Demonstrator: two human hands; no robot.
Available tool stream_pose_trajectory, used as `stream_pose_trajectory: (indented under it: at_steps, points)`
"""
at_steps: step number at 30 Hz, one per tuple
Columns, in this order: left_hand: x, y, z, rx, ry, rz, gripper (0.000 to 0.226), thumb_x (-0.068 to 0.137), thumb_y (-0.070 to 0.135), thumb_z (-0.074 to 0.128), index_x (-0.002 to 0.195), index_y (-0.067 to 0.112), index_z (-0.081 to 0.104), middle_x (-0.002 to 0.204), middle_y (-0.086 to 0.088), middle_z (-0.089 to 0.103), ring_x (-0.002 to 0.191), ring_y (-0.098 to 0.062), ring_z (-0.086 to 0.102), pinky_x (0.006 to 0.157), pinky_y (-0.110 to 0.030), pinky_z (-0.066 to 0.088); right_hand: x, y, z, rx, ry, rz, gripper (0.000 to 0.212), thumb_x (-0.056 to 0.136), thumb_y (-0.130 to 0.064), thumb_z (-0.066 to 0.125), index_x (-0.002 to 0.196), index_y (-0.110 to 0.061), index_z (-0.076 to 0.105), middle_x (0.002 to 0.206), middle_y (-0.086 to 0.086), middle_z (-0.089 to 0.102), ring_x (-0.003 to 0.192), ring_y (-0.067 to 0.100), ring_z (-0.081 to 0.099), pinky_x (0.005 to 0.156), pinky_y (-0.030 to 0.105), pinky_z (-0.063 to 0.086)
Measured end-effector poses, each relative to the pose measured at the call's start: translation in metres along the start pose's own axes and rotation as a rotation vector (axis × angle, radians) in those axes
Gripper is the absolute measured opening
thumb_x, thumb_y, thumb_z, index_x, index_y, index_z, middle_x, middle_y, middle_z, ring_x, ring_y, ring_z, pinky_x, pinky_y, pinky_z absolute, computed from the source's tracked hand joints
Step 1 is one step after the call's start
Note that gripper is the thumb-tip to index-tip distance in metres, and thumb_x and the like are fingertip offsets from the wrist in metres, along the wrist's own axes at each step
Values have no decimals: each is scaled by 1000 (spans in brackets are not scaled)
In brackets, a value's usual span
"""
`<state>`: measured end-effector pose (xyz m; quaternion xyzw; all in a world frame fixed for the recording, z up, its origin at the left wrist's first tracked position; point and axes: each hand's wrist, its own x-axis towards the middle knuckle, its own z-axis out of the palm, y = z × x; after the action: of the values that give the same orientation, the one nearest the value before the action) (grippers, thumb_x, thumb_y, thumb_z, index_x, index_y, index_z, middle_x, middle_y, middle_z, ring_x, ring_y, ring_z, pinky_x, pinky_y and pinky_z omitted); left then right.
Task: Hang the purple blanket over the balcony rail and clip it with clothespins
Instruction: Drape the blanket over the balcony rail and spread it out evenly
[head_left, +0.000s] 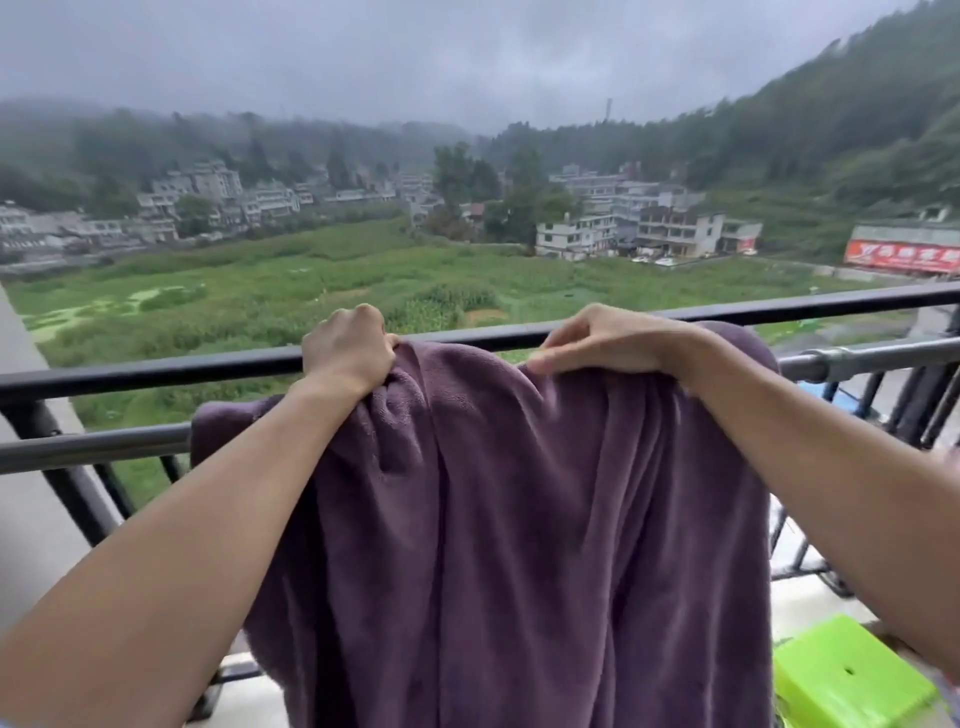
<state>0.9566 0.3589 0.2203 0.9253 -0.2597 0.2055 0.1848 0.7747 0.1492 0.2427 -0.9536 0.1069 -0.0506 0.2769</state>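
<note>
A purple fleece blanket (519, 509) hangs in folds in front of the black balcony rail (156, 371), its top edge raised to the rail's height. My left hand (348, 353) grips a bunch of the blanket's top edge in a fist, right at the rail. My right hand (608, 340) pinches the top edge further right, fingers curled over the cloth at the rail. One blanket corner (218, 421) drapes over the lower grey bar (93, 447). No clothespins are in view.
A bright green plastic stool (847, 675) stands on the balcony floor at the lower right. A grey metal pipe (872, 358) runs behind the rail on the right. Black balusters (78, 493) drop below the rail. Beyond lie fields, houses and misty hills.
</note>
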Motion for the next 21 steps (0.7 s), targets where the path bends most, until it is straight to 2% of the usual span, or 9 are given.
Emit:
stream_pose_trajectory:
  at_steps: [2, 4, 7, 10, 13, 15, 17, 19, 21]
  points:
    - [-3, 0, -5, -46, 30, 2, 25, 91, 33, 59, 88, 9, 67, 101, -17, 68, 97, -37, 62, 80, -39, 47, -9, -5, 6, -124, -34, 26, 48, 66, -70, 72, 75, -23, 75, 70, -8, 72, 67, 9, 67, 65, 28, 51]
    - [-17, -3, -14, -153, 126, 40, 23, 90, 34, 59, 86, 12, 66, 96, -14, 70, 95, -35, 63, 75, -36, 44, -5, -3, 6, -139, 51, 28, 43, 73, -61, 72, 65, -19, 71, 54, -10, 59, 57, 10, 56, 58, 27, 43]
    - [-61, -23, -27, -285, 349, 197, 29, 89, 43, 58, 90, 15, 64, 95, -5, 66, 93, -29, 61, 73, -35, 42, 7, -3, 10, -201, 145, 55, 31, 78, -50, 72, 62, -24, 71, 52, -12, 58, 64, 14, 56, 64, 30, 46]
    - [-125, -66, -22, -186, 521, 206, 57, 78, 57, 64, 114, 13, 58, 122, -7, 54, 114, -27, 49, 92, -42, 39, 16, -11, 16, -274, 152, 88, 25, 79, -48, 72, 65, -27, 74, 71, -7, 70, 78, 17, 64, 78, 36, 54]
    - [-189, -103, 8, -462, 535, -100, 82, 68, 54, 76, 126, 5, 46, 128, -12, 48, 121, -27, 46, 104, -44, 37, 18, -19, 19, -239, 137, 121, 24, 80, -44, 74, 74, -21, 78, 79, -1, 74, 81, 18, 66, 80, 36, 55]
    - [-205, -110, 27, -810, 311, -402, 88, 64, 46, 84, 132, 12, 41, 126, -5, 52, 112, -15, 54, 102, -40, 42, 14, -23, 21, -221, 117, 143, 23, 82, -39, 74, 80, -17, 79, 82, 2, 74, 80, 17, 66, 78, 33, 52]
    - [-204, -111, 35, -931, 134, -435, 53, 69, 28, 85, 113, 14, 59, 101, 2, 68, 87, -9, 65, 89, -40, 52, 11, -27, 23, -211, 117, 165, 22, 82, -38, 73, 79, -16, 78, 82, 2, 74, 80, 18, 65, 78, 32, 51]
    - [-194, -104, 16, -800, 235, -265, 12, 78, 16, 77, 83, 10, 68, 71, 4, 68, 64, -14, 62, 69, -42, 55, 8, -28, 24, -206, 124, 181, 22, 82, -38, 74, 69, -21, 75, 79, 0, 73, 79, 18, 65, 74, 31, 50]
    - [-174, -94, -26, -727, 433, -55, 18, 81, 14, 71, 68, 8, 61, 54, 9, 56, 51, -20, 48, 56, -34, 46, 8, -27, 24, -194, 138, 198, 26, 81, -38, 75, 60, -24, 71, 72, -2, 71, 74, 17, 63, 68, 29, 47]
